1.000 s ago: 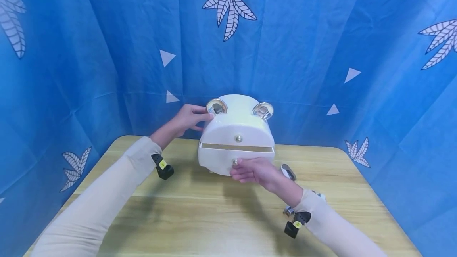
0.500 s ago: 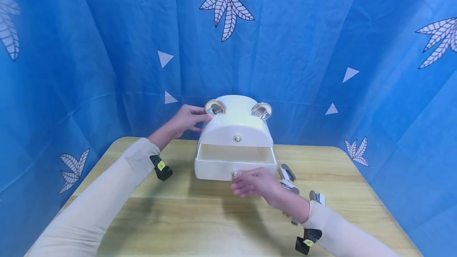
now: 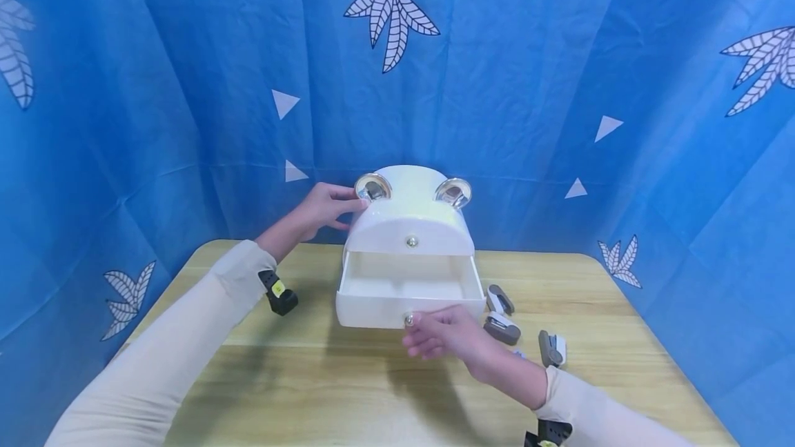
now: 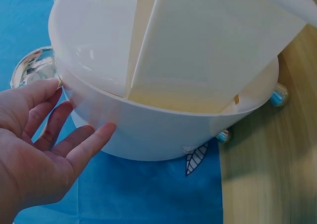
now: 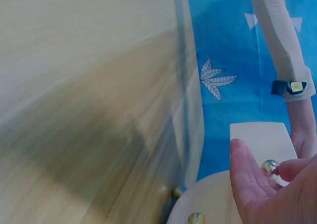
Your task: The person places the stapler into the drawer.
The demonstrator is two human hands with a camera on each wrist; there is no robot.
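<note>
Drawer (image 3: 410, 295) stood far out, right hand (image 3: 447, 336) pinching its knob (image 3: 408, 321); left hand (image 3: 323, 207), fingers spread, steadied the box (image 3: 410, 216). Overpulling could have dropped it.

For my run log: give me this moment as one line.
left hand: steadies white box | right hand: pinches drawer knob | drawer: open, looks empty | small staplers: on table

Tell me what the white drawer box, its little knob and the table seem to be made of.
White drawer box: likely glossy moulded plastic, smooth with soft highlights and slightly see-through walls in the left wrist view.
Knob, pinched by the right hand: shiny and mirror-like, so metal or chromed plastic.
Table: pale wood grain, perhaps laminate.
</note>
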